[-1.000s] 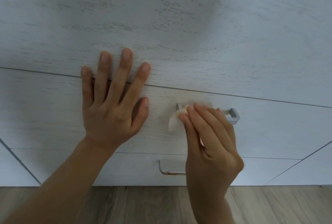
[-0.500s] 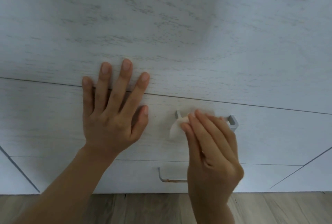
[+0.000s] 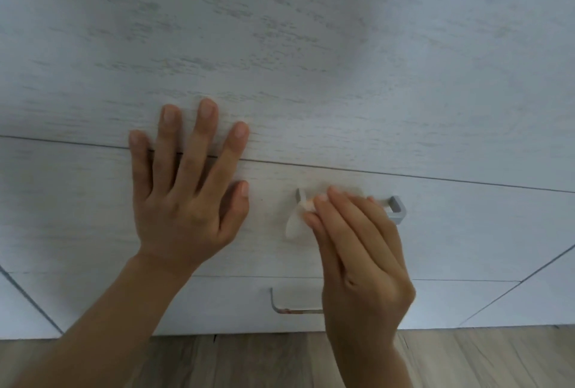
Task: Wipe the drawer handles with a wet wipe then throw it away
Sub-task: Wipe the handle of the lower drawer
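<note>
The handle (image 3: 395,207) runs left to right; the right hand (image 3: 364,263), fingers together, pinches the wipe (image 3: 294,224) at its left end.

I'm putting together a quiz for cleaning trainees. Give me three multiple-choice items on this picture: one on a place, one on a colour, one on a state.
1. Where does the left hand rest?
A) on a tabletop
B) flat on the drawer fronts
C) inside an open drawer

2. What colour is the wet wipe?
A) white
B) red
C) black

3. What is the right hand doing?
A) hanging idle
B) pulling a drawer open
C) holding the wipe on the grey handle

Answers:
1 B: its spread fingers lie across the seam between two fronts.
2 A: the part showing beside the fingers is white.
3 C: the fingers cover the handle's bar with the wipe under them.
</note>
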